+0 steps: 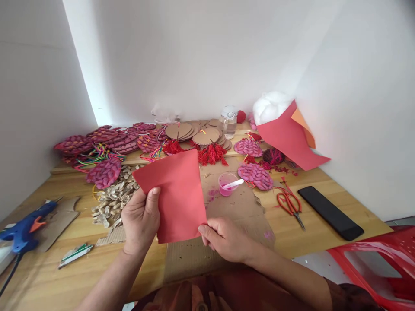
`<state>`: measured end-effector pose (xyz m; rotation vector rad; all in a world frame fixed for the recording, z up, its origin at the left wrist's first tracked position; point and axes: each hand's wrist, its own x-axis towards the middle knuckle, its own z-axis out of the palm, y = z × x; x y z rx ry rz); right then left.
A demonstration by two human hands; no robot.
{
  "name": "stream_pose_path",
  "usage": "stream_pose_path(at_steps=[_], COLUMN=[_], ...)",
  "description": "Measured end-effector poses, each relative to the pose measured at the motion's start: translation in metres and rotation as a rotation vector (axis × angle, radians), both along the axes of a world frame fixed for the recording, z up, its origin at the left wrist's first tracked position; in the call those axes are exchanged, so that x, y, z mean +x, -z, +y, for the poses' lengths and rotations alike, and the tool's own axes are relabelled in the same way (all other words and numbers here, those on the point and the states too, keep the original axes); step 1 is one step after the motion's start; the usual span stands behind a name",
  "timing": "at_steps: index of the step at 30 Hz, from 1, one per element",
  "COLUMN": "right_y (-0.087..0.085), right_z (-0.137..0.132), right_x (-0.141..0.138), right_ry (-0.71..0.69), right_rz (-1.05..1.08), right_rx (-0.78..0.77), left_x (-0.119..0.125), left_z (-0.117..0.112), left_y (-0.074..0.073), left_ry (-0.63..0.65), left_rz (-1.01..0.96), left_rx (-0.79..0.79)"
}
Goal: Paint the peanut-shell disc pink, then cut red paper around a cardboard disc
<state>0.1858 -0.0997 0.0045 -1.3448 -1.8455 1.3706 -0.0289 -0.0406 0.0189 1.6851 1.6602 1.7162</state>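
Observation:
A sheet of red paper point(178, 194) is held up over the table, tilted toward me. My left hand point(142, 216) grips its left edge, the thumb on the front and the fingers hidden behind. At the lower right corner my right hand point(223, 237) pinches the paper between thumb and fingers. Behind the sheet lie a piece of brown cardboard point(240, 224) with pink stains and a small plastic cup point(223, 190) of pink liquid with a white spoon point(234, 184) in it. Left of the sheet is a heap of pale shells point(113, 203).
Left: blue glue gun point(29, 224), green-and-white utility knife point(76, 255). Right: red-handled scissors point(289, 203), black phone point(330, 211), red stool point(372, 263). Back: purple shell-covered discs point(106, 140), cardboard discs point(207, 136) with red tassels, bottle point(228, 123), white stuffing point(270, 107), more red paper point(288, 136).

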Motion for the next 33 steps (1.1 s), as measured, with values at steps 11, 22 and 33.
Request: stream_pose_path(at_steps=[11,22,33], right_y=[-0.001,0.019,0.008], right_z=[0.015,0.06,0.106], right_x=[0.091,0.079,0.098], right_ry=[0.6,0.56,0.593], right_rz=[-0.251,-0.068,0.032], right_rx=[0.208,0.274,0.304], left_x=[-0.001,-0.005,-0.005], left_z=[0.033,0.026,0.021], left_y=[0.024,0.043,0.047], left_ry=[0.076,0.094,0.173], left_rz=[-0.396,-0.499,-0.566], left_rx=[-0.148,-0.24,-0.383])
